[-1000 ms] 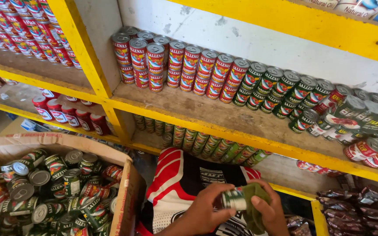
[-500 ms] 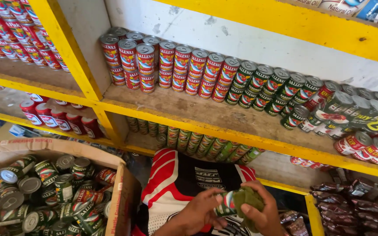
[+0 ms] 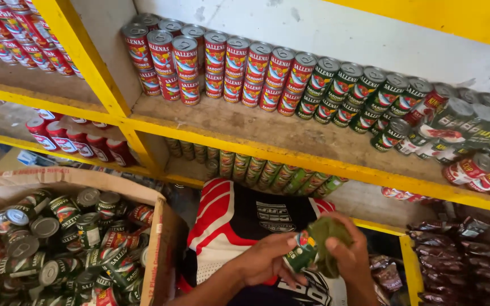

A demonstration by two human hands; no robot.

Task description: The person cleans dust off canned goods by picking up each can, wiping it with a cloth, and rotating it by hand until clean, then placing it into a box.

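- I see the yellow shelving (image 3: pixel 290 152) filling the upper view; its middle board carries double-stacked red-labelled cans (image 3: pixel 222 68) at 12 o'clock and green-labelled cans (image 3: pixel 364 96) running on toward 2 o'clock.
- At 8 o'clock sits an open cardboard box (image 3: pixel 157 249), heaped with loose cans (image 3: pixel 63 238) lying at all angles.
- A red, white and black shirt (image 3: pixel 239 221) shows at 6 o'clock, under both hands.
- At 4 o'clock, dark red packets (image 3: pixel 455 255) lie on the lowest shelf.
- My left hand (image 3: pixel 262 260), at 6 o'clock, is wrapped around the lower body of a green-labelled tin (image 3: pixel 301 253), with fingers curled beneath it and the thumb on top.
- My right hand (image 3: pixel 347 252), just toward 3 o'clock of the left, pinches a green cloth (image 3: pixel 327 238) bunched against the tin's upper end.
- The tin lies tilted between the two hands, touching both, with the cloth covering its far end.
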